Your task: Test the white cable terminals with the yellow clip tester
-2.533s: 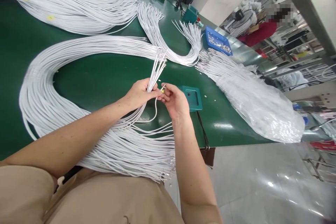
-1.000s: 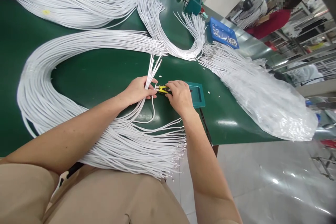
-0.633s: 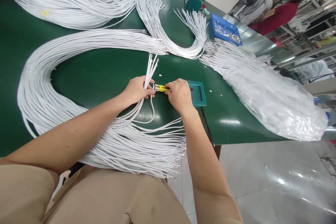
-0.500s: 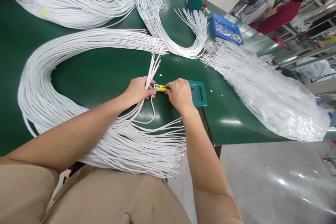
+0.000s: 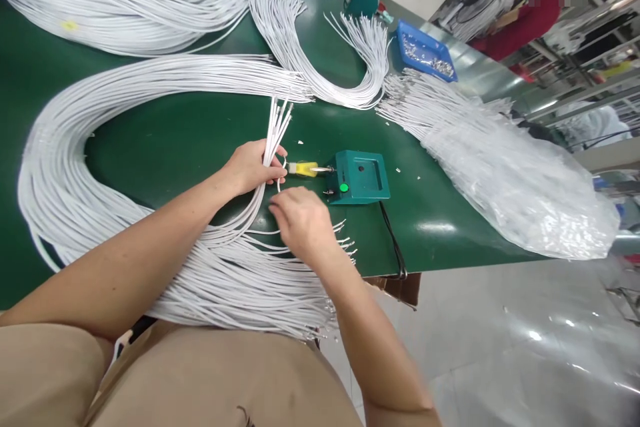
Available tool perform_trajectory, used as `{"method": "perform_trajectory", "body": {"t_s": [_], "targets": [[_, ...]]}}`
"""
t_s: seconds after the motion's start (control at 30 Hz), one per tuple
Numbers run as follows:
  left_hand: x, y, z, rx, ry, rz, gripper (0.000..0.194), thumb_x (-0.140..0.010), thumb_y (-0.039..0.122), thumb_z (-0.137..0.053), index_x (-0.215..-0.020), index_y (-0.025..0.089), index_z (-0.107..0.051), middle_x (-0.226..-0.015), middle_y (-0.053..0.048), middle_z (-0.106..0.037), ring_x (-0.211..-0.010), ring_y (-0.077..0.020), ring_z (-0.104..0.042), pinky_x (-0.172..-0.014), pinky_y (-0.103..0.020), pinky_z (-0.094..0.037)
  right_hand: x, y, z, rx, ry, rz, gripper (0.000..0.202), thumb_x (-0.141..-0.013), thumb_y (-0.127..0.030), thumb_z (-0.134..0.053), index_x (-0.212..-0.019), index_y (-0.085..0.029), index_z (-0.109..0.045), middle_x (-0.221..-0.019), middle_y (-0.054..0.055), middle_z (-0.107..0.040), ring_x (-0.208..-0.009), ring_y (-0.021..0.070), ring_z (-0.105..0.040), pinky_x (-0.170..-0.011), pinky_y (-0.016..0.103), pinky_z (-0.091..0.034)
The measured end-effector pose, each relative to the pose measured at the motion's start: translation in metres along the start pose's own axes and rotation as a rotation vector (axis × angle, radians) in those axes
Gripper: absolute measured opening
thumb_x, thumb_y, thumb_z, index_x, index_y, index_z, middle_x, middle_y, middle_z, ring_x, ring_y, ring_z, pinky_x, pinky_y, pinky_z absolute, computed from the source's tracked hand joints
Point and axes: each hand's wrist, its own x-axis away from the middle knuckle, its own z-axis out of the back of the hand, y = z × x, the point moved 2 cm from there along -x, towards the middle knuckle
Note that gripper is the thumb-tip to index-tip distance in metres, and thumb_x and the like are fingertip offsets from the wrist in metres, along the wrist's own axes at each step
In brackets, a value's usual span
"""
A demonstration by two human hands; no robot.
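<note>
My left hand (image 5: pixel 255 165) is closed around a small bunch of white cables (image 5: pixel 274 133), whose ends point up past the fingers. One cable end loops from that hand beside a yellow connector piece (image 5: pixel 305 169), which sits at the left side of a green tester box (image 5: pixel 361 177) with a lit green button. Just below the connector, my right hand (image 5: pixel 303 220) has its fingers bent together near a hanging cable; whatever is between the fingertips is too small to make out. Under both forearms lies a big curved bundle of white cables (image 5: pixel 240 280).
More white cable bundles (image 5: pixel 150 0) lie at the back left and middle of the green table (image 5: pixel 175 127). A blue tray (image 5: pixel 425 53) of small metal parts is at the back right. A plastic-wrapped bundle (image 5: pixel 515 180) lies right. A person in red (image 5: pixel 525 30) is beyond.
My right hand has moved down and left, away from the yellow connector piece, uncovering the tester box and its green light. My left hand still holds the cables, and the view has shifted slightly.
</note>
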Motion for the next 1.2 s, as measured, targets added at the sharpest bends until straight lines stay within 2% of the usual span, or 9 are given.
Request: {"method": "perform_trajectory", "body": {"t_s": [0.1,0.23,0.5,0.6,0.7,0.8,0.97,1.1,1.2], "targets": [[0.005,0.005,0.001,0.105,-0.031,-0.003,0.041,-0.068,0.025,-0.074,-0.107,0.016,-0.066,-0.074,-0.003,-0.073,-0.067,-0.0164,-0.067,-0.064,-0.028,-0.052,0.008,-0.017,-0.012,0.074,-0.122,0.088,0.022,-0.094,-0.014,-0.043,-0.088,-0.015,-0.065,-0.087,0.008,-0.067,-0.085,0.0236,-0.059,-0.075,0.037,-0.040],[0.008,0.007,-0.002,0.230,-0.082,0.021,0.026,-0.064,0.029,-0.080,-0.084,0.016,-0.070,-0.073,-0.002,-0.069,-0.064,-0.0129,-0.062,-0.062,-0.026,-0.049,0.016,-0.026,-0.017,0.124,-0.176,0.087,0.023,-0.087,-0.005,-0.041,-0.083,-0.013,-0.063,-0.082,0.011,-0.064,-0.080,0.0271,-0.059,-0.070,0.039,-0.038],[0.011,0.007,-0.004,0.380,-0.107,0.044,0.036,-0.071,0.045,-0.078,-0.097,0.021,-0.077,-0.095,-0.006,-0.074,-0.089,-0.0172,-0.065,-0.080,-0.029,-0.049,0.049,-0.041,-0.015,-0.022,-0.257,-0.028,0.015,-0.073,-0.010,-0.056,-0.082,-0.017,-0.065,-0.078,0.007,-0.069,-0.069,0.0199,-0.061,-0.060,0.032,-0.039],[0.011,0.007,-0.005,0.344,-0.104,-0.006,0.042,-0.068,0.042,-0.081,-0.102,0.020,-0.075,-0.093,-0.005,-0.073,-0.081,-0.0167,-0.066,-0.080,-0.032,-0.050,0.040,-0.027,0.002,-0.113,-0.284,-0.106,0.018,-0.083,-0.021,-0.055,-0.068,-0.021,-0.065,-0.069,0.003,-0.070,-0.060,0.0169,-0.059,-0.052,0.030,-0.034],[0.011,0.007,-0.007,0.405,-0.088,-0.036,0.044,-0.062,0.036,-0.085,-0.100,0.018,-0.071,-0.081,-0.001,-0.070,-0.073,-0.0157,-0.066,-0.078,-0.033,-0.052,0.010,0.004,0.027,-0.181,-0.119,-0.306,0.030,-0.095,-0.027,-0.041,-0.083,-0.019,-0.067,-0.080,0.004,-0.073,-0.068,0.0151,-0.063,-0.061,0.028,-0.040],[0.012,0.009,-0.009,0.417,-0.115,-0.080,0.036,-0.060,0.031,-0.086,-0.087,0.017,-0.066,-0.075,0.002,-0.067,-0.071,-0.0151,-0.067,-0.076,-0.031,-0.053,-0.021,0.038,0.042,-0.659,0.280,-0.614,0.024,-0.085,-0.043,-0.060,-0.088,-0.021,-0.065,-0.068,-0.002,-0.065,-0.059,0.0127,-0.059,-0.059,0.026,-0.043],[0.013,0.011,-0.009,0.284,-0.081,-0.112,0.029,-0.064,0.031,-0.082,-0.077,0.018,-0.059,-0.073,0.002,-0.064,-0.068,-0.0134,-0.063,-0.072,-0.030,-0.051,-0.048,0.049,0.038,-1.180,0.400,-0.578,0.026,-0.070,-0.040,-0.075,-0.069,-0.019,-0.060,-0.054,-0.007,-0.050,-0.048,0.0071,-0.041,-0.050,0.023,-0.037],[0.012,0.012,-0.009,0.450,-0.004,-0.164,0.026,-0.070,0.033,-0.076,-0.074,0.018,-0.056,-0.072,0.002,-0.060,-0.071,-0.0133,-0.061,-0.074,-0.030,-0.050,-0.047,0.036,0.033,-1.190,0.360,-0.553,0.023,-0.068,-0.036,-0.076,-0.065,-0.018,-0.062,-0.055,-0.006,-0.054,-0.050,0.0068,-0.043,-0.051,0.023,-0.036],[0.014,0.017,-0.006,0.375,0.087,-0.179,0.025,-0.067,0.028,-0.076,-0.071,0.017,-0.054,-0.071,0.003,-0.059,-0.071,-0.0124,-0.059,-0.072,-0.028,-0.046,-0.046,0.028,0.033,-1.113,0.397,-0.581,0.021,-0.067,-0.036,-0.077,-0.069,-0.018,-0.067,-0.064,-0.003,-0.063,-0.055,0.0089,-0.051,-0.054,0.024,-0.041]]}}
